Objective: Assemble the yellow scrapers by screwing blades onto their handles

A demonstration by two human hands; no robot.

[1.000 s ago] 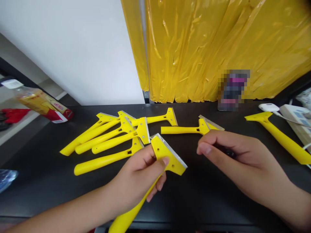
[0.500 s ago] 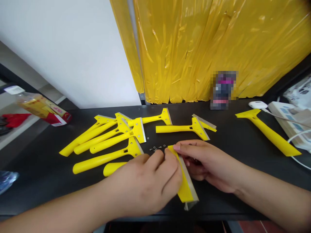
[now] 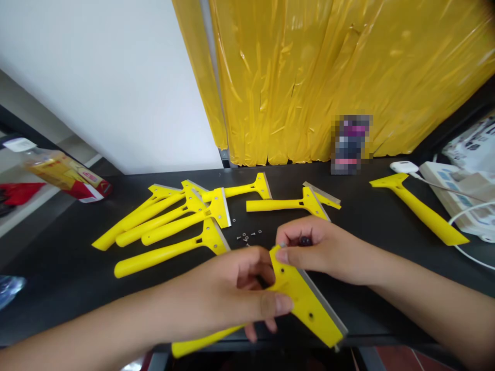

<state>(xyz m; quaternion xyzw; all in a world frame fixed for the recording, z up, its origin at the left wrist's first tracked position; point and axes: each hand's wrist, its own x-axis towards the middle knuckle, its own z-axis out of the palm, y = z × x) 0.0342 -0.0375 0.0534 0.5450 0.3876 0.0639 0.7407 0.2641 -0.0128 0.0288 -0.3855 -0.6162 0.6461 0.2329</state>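
Note:
A yellow scraper (image 3: 309, 309) with a metal blade along its head is in my two hands near the table's front edge. My left hand (image 3: 235, 299) grips it where the handle meets the head, thumb on top; the handle's end shows below the wrist. My right hand (image 3: 320, 250) pinches the upper corner of the head. A small dark round thing (image 3: 305, 240) shows between its curled fingers; I cannot make out what it is. Two dark holes show on the head's upper face. Beyond the hands lie several small screws and nuts (image 3: 244, 237).
Several yellow scrapers (image 3: 174, 219) lie overlapping on the black table (image 3: 58, 288) at left. Two more scraper pieces (image 3: 274, 205) lie behind my right hand. A yellow handle (image 3: 425, 208) rests beside a white power strip (image 3: 452, 196). A drink bottle (image 3: 73, 172) stands tilted at far left.
The scraper in my hands has turned over, so that its face with two holes shows. My left hand has shifted from the head's edge to its neck, and the handle now points down-left.

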